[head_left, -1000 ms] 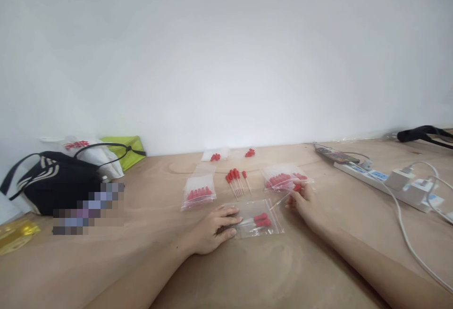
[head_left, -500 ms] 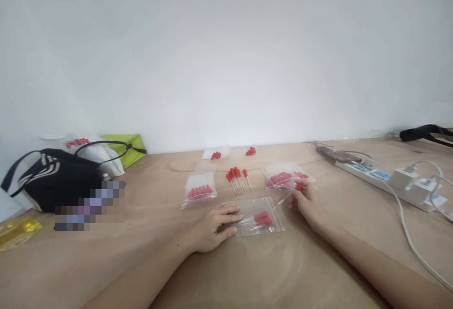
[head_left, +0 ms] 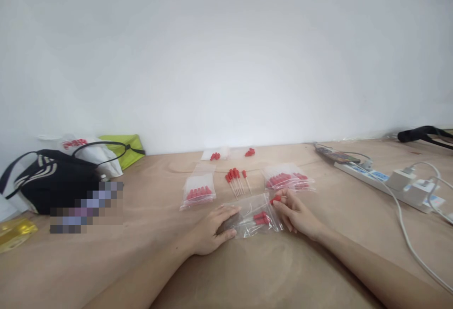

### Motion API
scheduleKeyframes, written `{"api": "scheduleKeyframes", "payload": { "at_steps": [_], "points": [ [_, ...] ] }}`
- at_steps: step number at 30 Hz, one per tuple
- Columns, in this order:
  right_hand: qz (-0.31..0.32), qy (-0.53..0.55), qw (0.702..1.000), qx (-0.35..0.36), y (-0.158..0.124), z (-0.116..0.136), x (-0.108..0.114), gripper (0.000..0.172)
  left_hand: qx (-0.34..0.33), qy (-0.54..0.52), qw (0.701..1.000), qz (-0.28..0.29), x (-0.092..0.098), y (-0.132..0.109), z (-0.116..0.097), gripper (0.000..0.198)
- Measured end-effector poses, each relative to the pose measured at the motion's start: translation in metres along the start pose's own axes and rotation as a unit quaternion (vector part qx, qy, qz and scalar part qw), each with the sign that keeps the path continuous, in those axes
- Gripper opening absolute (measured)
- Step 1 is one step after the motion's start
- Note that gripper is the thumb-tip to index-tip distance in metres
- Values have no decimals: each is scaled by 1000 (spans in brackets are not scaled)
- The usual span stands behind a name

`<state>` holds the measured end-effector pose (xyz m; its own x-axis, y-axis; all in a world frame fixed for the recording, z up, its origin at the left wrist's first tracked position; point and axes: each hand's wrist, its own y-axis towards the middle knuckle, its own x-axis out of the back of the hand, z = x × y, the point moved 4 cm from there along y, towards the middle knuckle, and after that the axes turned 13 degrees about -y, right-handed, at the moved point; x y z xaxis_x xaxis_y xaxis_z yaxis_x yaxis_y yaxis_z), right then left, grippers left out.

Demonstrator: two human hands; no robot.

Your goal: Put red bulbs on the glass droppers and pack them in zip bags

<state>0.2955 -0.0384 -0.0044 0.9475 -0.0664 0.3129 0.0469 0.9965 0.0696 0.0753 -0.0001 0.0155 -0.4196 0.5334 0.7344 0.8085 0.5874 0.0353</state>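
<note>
In front of me lies a clear zip bag [head_left: 244, 230] with red-bulbed droppers [head_left: 261, 218] inside it, bulbs toward the right. My left hand [head_left: 217, 229] holds the bag's left end, thumb on the near side and fingers over the far side. Between the fingertips of my right hand [head_left: 295, 212] is another dropper [head_left: 275, 200], pinched at its red bulb. Its thin stem points left over the bag and seems to be inside its mouth, though the clear film makes this hard to tell. Beyond the bag lie several loose droppers [head_left: 234, 177], stems toward me.
Filled zip bags lie at left [head_left: 198, 191] and right [head_left: 283, 178]. Farther back are small piles of red bulbs [head_left: 214, 156] on bags. A power strip [head_left: 382, 177] with chargers, a phone [head_left: 336, 154] and a white cable [head_left: 399, 214] occupy the right; a black bag [head_left: 60, 181] stands left.
My right hand has moved left with the dropper, from beside the right-hand filled bag to the right end of the open bag. The bag's film has lifted and creased; my left hand stays.
</note>
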Motion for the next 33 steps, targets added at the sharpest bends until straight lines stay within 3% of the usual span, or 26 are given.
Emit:
{"api": "scheduleKeyframes", "payload": {
  "at_steps": [6,13,18,24,28,31,33],
  "points": [
    [-4,-87,996,-12,9,-6,-8,29,-19,1,1000,-4,0,1,-3,46],
    [101,-150,983,-21,13,-6,-11,41,-32,6,999,0,-1,2,1,44],
    [10,-163,985,-53,16,-12,-6,28,-48,9,999,12,-2,3,-1,40],
    [111,-135,984,-33,11,-8,-5,28,-44,2,999,10,-1,2,0,39],
    [-1,-220,975,3,27,10,14,15,-45,11,999,11,-2,2,3,40],
    [-86,-387,918,8,56,28,13,6,-51,19,998,12,-2,3,3,39],
    [-99,-411,906,-18,79,34,2,11,-51,21,998,13,-2,3,2,39]
  ]
}}
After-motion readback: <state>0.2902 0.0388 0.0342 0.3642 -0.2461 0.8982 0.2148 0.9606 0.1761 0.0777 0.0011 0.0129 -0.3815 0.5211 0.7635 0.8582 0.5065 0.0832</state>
